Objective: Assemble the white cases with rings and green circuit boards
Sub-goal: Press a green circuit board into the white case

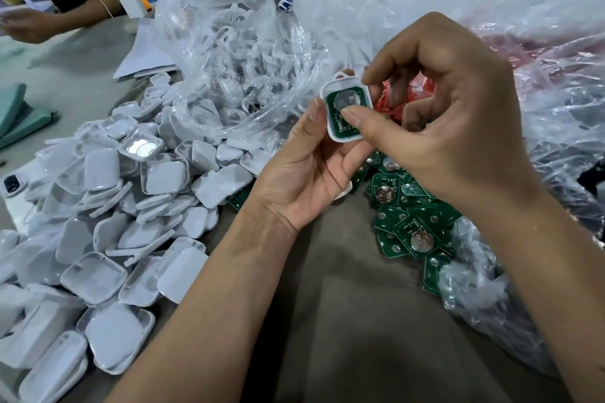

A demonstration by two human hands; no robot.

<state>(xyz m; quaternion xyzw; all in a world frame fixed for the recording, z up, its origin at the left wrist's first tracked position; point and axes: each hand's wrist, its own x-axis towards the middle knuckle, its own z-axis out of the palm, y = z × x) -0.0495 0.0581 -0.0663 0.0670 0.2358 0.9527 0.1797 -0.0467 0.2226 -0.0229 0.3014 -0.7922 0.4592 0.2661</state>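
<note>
Resting in the curled fingers of the left hand (304, 170), a white case (347, 109) is held open side up above the table, its small loop pointing away from the person. A green circuit board (342, 114) with a round silver coin cell is seated inside it, framed all round by the white rim. The left thumb is laid along the case's left edge. The board is pressed down by the thumb of the right hand (442, 127), while the right index finger is hooked over the case's far right corner; the remaining right fingers are curled loosely behind and are seen holding nothing else.

Directly below the hands, a loose heap of circuit boards (412, 226) is spread across the brown table surface (343, 321), partly tucked under a clear plastic bag (491, 298) at the right. A large pile of white case shells (131, 206) is banked along the left, reaching almost to the left forearm. Another clear bag of white rings (235, 52) is slumped open beyond the pile. Red parts (393, 101) are glimpsed behind the right fingers. Bare table is left between the two forearms.
</note>
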